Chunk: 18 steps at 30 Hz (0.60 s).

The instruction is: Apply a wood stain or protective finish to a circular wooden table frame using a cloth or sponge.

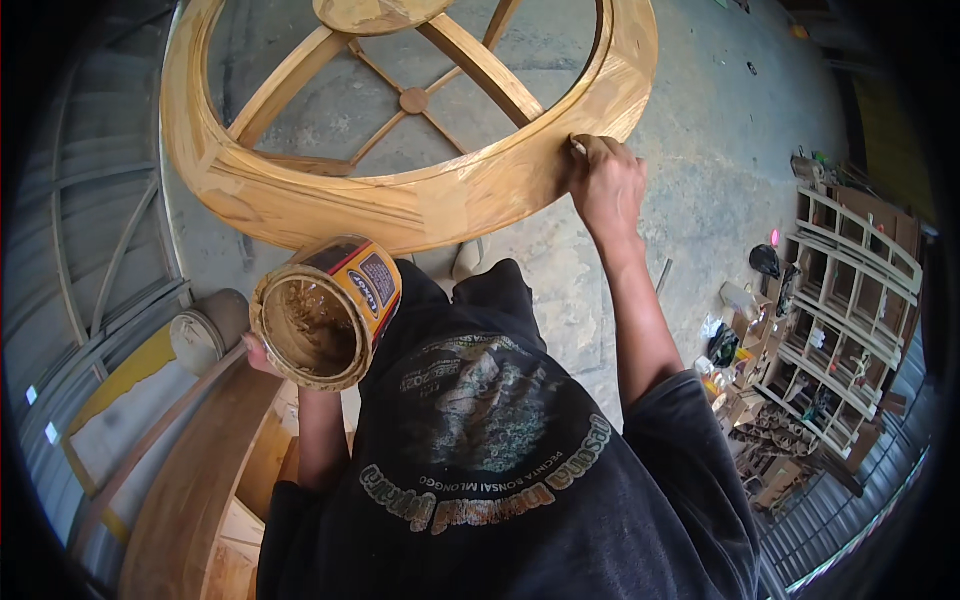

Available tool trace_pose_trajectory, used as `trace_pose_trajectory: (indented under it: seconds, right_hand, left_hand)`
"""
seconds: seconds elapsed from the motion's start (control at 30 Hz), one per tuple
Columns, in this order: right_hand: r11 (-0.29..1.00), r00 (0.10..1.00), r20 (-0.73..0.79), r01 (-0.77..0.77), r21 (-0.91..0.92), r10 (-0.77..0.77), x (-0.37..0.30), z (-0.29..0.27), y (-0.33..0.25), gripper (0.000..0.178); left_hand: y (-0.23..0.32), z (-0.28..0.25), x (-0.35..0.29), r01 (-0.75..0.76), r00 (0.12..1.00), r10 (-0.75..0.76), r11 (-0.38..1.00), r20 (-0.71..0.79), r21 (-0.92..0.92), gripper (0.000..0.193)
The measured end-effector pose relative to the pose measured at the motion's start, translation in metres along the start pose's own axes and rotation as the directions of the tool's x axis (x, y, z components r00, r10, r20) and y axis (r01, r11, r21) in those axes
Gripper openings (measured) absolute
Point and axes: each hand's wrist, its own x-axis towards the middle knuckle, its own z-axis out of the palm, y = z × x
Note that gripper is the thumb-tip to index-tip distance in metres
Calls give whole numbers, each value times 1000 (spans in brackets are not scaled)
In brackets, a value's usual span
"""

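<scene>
In my left hand (258, 354) is a tin can (375, 285) with a yellow, red and dark label, tilted so its open mouth shows. Brown paste (305, 320) coats its inner wall and rim. Only a few fingers of that hand show past the can. My right hand (612, 185) is closed, its fingertips against the near right part of a round wooden table frame (380, 210). Something small and pale shows at those fingertips, too small to name. Lighter and darker patches mark the frame's broad ring, and curved spokes run to a round centre piece (380, 10).
A curved wooden cabinet (185, 480) stands at lower left, near a white bucket (200, 335). Slatted wooden frames (850, 280) lean at the right beside piled boxes and scraps (765, 400). Below the table frame, thin crossed bars meet at a small disc (413, 100) above the concrete floor.
</scene>
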Motion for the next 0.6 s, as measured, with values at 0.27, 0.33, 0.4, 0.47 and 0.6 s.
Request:
trace_pose_trajectory:
  seconds: [0.27,0.33,0.4,0.47,0.6]
  right_hand:
    - [984,996,9,92,151,-94,-60,-16,-88,31]
    - [955,992,81,65,291,-92,-61,-31,-83,28]
    - [967,996,-44,91,240,-83,-57,-44,-64,25]
    - [965,974,-161,188,184,-159,-47,-44,-40,32]
    - [980,971,-165,187,62,-175,-47,-19,-24,38]
  left_hand:
    - [53,9,53,135,982,-116,984,151,-118,94]
    - [66,10,53,131,980,-115,987,163,-93,92]
    - [76,15,51,102,990,-102,995,98,9,91]
    - [83,17,52,155,984,-155,988,90,9,92]
    - [87,23,53,169,984,-172,982,37,85,94]
